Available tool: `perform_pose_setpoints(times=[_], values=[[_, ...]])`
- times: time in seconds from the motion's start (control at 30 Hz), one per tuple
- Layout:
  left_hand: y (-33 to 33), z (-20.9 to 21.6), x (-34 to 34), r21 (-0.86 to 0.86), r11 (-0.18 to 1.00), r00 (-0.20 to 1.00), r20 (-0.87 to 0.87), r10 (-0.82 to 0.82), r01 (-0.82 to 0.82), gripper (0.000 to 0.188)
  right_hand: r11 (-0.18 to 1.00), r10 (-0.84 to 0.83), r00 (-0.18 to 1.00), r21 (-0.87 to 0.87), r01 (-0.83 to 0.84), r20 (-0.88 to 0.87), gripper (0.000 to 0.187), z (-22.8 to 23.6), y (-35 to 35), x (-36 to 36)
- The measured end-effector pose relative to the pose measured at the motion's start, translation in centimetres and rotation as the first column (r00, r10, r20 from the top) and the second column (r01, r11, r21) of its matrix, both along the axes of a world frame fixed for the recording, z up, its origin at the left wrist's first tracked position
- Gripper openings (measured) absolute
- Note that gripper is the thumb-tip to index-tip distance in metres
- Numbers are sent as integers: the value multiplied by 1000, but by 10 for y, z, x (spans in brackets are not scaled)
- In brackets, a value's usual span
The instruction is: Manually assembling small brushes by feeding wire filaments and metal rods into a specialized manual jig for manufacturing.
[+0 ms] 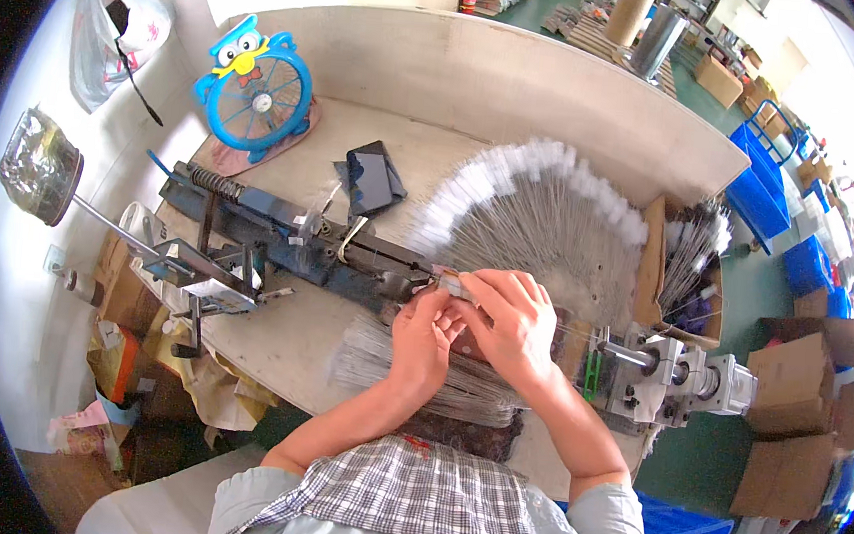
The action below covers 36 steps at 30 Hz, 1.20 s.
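My right hand [515, 324] pinches a small pale piece [456, 286] between thumb and fingers, at the right end of a long dark metal bench machine [289, 241]. Just left of it, my left hand [422, 339] has its fingertips pressed together by the same end; what they grip, if anything, is hidden. Under and in front of my hands lies a bundle of thin wires [473, 386]. Beyond them, many thin wire-stemmed brushes with white tips [540, 166] are spread out in a fan on the workbench [363, 121].
A motor-like metal unit [684, 378] stands at the bench's right end. A cardboard box of brushes [652, 270] sits behind it. Farther left are a black phone [369, 177], a blue cartoon fan [259, 103] and a lamp [44, 167]. A low board [563, 72] edges the bench's back.
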<state>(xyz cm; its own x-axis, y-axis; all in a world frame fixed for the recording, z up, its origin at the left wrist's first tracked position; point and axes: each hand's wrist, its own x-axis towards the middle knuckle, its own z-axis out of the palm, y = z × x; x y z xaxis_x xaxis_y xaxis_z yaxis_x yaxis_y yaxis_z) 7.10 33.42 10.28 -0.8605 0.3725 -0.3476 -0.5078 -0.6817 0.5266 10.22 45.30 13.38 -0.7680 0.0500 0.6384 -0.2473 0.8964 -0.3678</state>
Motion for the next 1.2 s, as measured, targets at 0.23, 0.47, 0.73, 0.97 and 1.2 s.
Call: perform_pose_setpoints(times=[0.23,0.47,0.73,0.97,1.2], values=[[3,-10,-1,-35,999,995,-104,8,-12,6,999,-10,999,33,9,34,24,3,7,4],[6,-10,-1,-43,999,993,-119,3,-8,11,998,24,999,64,-26,46,24,-1,12,3],[6,-12,-2,16,1000,999,-49,7,-6,21,998,28,999,54,-31,42,24,-4,13,2],[-4,2,-5,8,998,998,-1,-67,67,57,1000,-11,992,17,9,122,22,11,12,10],[-16,2,-2,-51,989,990,-7,-139,139,70,996,-44,983,90,29,177,13,5,11,23]])
